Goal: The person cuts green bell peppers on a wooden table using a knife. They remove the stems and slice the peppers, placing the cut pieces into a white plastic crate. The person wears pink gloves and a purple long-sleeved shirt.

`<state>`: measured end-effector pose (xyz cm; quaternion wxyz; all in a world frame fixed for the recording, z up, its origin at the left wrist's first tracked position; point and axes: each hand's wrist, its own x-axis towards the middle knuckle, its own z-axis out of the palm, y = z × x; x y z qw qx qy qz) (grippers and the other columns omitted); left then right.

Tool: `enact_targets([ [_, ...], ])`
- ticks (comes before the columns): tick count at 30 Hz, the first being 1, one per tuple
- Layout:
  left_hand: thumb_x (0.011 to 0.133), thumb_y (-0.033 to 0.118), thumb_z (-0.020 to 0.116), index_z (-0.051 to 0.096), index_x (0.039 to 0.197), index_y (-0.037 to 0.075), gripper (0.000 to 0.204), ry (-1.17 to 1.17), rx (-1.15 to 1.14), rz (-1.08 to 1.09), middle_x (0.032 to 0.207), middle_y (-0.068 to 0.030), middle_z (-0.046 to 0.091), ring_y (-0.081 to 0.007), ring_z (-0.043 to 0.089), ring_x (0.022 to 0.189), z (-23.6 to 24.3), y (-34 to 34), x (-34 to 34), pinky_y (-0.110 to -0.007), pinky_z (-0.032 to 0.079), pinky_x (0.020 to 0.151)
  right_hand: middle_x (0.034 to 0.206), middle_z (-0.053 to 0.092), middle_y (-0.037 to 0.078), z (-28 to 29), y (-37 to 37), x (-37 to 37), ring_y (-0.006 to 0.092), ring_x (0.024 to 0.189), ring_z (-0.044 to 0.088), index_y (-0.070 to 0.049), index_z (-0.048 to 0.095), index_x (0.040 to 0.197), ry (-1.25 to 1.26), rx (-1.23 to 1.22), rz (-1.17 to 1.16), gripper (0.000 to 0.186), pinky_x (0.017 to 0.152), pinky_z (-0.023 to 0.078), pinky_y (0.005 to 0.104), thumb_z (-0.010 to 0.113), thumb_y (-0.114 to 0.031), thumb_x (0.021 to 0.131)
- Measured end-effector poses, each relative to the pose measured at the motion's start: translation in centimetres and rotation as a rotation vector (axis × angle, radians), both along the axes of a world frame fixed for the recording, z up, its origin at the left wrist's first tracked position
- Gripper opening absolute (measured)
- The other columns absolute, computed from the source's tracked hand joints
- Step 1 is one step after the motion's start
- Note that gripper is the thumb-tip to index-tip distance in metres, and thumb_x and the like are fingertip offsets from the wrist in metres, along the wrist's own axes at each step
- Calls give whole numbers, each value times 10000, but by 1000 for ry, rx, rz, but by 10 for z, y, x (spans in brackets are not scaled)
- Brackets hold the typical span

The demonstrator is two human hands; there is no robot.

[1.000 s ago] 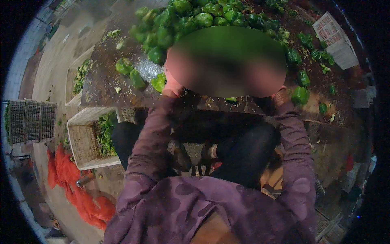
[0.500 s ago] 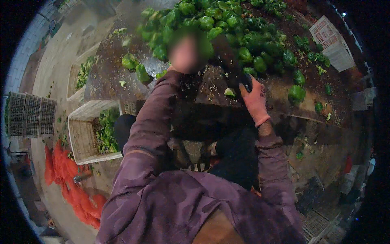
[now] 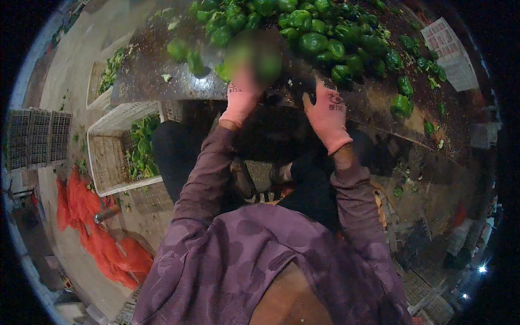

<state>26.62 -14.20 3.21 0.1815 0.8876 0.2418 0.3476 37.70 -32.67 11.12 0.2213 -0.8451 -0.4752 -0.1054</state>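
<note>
I sit at a dark, wet table (image 3: 151, 76) that runs across the top of my view. To my left stands a white plastic crate (image 3: 103, 162) on the grey concrete floor (image 3: 70, 81), with a second crate (image 3: 100, 89) just beyond it. Flat grey trays (image 3: 35, 141) lie further left. Orange mesh sacks (image 3: 92, 233) are heaped on the floor behind. The light is dim, with small bright lamps (image 3: 479, 269) at my lower right.

Produce-sorting yard: green peppers (image 3: 314, 40), crates (image 3: 116, 146).
</note>
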Motion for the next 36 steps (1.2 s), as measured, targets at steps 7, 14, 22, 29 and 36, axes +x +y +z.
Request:
enact_targets([
  [7, 796, 232, 665, 544, 1136, 36, 410, -86, -37, 58, 1048, -194, 590, -393, 577, 901, 0, -9, -19, -450, 492, 764, 947, 646, 186, 12, 22, -10, 370, 865, 628, -28, 536, 1174, 127, -297, 3, 382, 727, 511, 453, 585, -244, 862],
  [14, 789, 255, 683, 484, 1239, 52, 532, 107, -65, 63, 1101, -182, 576, -375, 577, 977, -17, 1, 6, -447, 497, 791, 908, 643, 222, 19, 60, -28, 388, 866, 635, -16, 547, 972, 212, -547, 112, 222, 748, 507, 468, 557, -201, 849],
  [22, 757, 111, 708, 432, 1294, 22, 611, 6, -214, 193, 1199, -264, 496, -440, 512, 1070, 6, 51, -27, -460, 476, 855, 895, 646, 207, -3, 88, -35, 376, 879, 624, -13, 557, 991, 129, -264, 112, 268, 754, 502, 465, 554, -247, 859],
  [29, 742, 198, 745, 464, 1269, 75, 610, 109, -177, 184, 1229, -247, 483, -424, 546, 1033, 7, 61, -41, -450, 483, 849, 895, 645, 202, -12, 78, -24, 366, 860, 631, 3, 540, 966, 110, -346, -19, 288, 726, 514, 456, 573, -258, 849],
  [36, 842, 214, 621, 483, 1237, 7, 467, -31, -212, 362, 1159, -244, 549, -419, 549, 1024, 5, 135, -36, -466, 460, 866, 891, 645, 221, -20, 165, -63, 394, 882, 621, 4, 543, 944, 385, -226, 101, 294, 770, 499, 475, 574, -268, 837],
])
